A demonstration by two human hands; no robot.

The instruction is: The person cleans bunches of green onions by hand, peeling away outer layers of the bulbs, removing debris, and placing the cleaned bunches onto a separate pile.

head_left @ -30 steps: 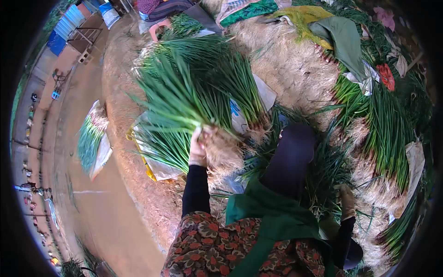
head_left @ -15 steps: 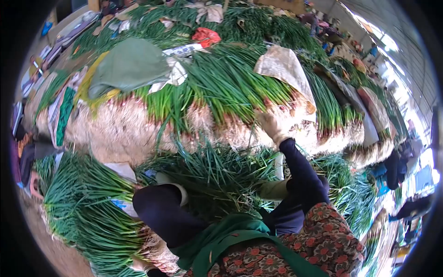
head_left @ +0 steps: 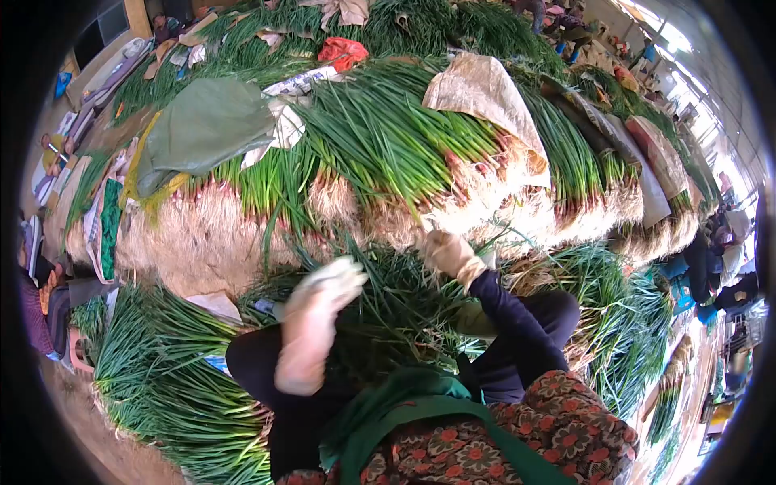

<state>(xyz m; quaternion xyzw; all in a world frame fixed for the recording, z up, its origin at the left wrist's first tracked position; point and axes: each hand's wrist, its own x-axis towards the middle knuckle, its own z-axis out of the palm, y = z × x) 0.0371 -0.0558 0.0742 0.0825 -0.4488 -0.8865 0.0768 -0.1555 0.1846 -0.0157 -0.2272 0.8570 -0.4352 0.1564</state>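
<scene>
Floral red-and-brown cloth and a green scarf fill the nearest part of the view, with dark sleeves running up from them. Just beyond, the left hand is raised in a pale glove and smeared by motion; it looks loosely spread with nothing in it, above the loose green onions lying across the lap. Up and to the right of it, the right hand, also gloved, is closed among the pale roots at the bottom edge of the big stacked heap of onion bundles; blur and crossing leaves hide just how many stalks it has hold of. Left of and below the left hand lies another bundle on the ground, its leaves fanned out. Past the right hand, on top of the heap, rest a brown paper sack, a green cloth further left, and a red scrap behind them. Far right, more bundles run off in a row toward people at the edge of view.
</scene>
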